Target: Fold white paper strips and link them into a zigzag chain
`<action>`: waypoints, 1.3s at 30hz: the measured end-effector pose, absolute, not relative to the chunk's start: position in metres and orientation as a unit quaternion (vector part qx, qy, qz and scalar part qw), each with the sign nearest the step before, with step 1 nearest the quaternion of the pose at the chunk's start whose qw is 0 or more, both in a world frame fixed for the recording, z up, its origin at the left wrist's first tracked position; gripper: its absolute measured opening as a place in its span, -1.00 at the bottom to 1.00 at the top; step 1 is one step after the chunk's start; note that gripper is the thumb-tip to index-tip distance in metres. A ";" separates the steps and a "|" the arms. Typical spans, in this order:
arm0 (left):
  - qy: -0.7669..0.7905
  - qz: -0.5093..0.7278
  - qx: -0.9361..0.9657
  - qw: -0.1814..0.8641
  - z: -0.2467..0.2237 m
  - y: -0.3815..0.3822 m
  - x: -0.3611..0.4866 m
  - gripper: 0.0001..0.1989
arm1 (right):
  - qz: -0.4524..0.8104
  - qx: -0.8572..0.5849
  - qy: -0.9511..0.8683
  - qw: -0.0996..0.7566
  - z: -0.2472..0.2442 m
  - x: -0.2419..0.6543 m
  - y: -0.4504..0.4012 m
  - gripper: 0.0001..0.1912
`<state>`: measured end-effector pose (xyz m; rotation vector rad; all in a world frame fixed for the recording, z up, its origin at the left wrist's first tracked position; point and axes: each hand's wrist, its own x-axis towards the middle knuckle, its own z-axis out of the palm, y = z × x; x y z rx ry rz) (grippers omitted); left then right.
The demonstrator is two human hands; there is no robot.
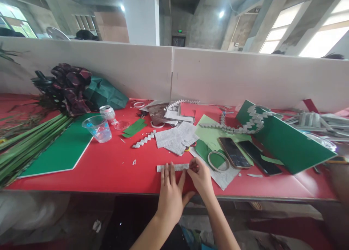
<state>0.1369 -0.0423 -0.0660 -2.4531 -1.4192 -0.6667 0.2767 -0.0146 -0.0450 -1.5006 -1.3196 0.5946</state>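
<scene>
hands press a paper strip on the red table

a narrow printed strip (172, 167) lies flat near the front edge of the table (114, 170), running left to right. the left hand (171, 195) rests on it palm down, fingers straight and close together, fingertips pressing the strip's middle. the right hand (201, 178) sits just beside it, fingers curled and pinching the strip's right end against the table; the two thumbs almost touch.

just right of the hands a tape ring (218, 161) lies on a sheet of newsprint, with two phones (233, 152) side by side past it. behind the strip is a pile of cut newsprint (177, 135), and left of that a short folded zigzag chain (143, 140) and some green scraps (134, 128). farther left stand a clear cup (98, 128) and a can (108, 113), by a flat green board (64, 150) and a bundle of long green leaves (24, 144). to the right a second green board (286, 141) sits tilted, with a longer zigzag chain draped along its top edge. a white partition (218, 75) closes the back of the table.
</scene>
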 end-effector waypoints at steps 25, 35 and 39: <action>-0.482 -0.236 -0.836 0.118 -0.065 -0.043 0.137 -0.34 | 0.193 -0.653 -0.530 0.505 -0.042 0.273 -0.019 -0.93; -0.483 -0.230 -0.838 0.112 -0.064 -0.043 0.137 -0.37 | 0.185 -0.653 -0.544 0.493 -0.042 0.273 -0.020 -0.95; -0.485 -0.232 -0.835 0.112 -0.065 -0.043 0.137 -0.38 | 0.194 -0.642 -0.547 0.501 -0.041 0.274 -0.020 -0.92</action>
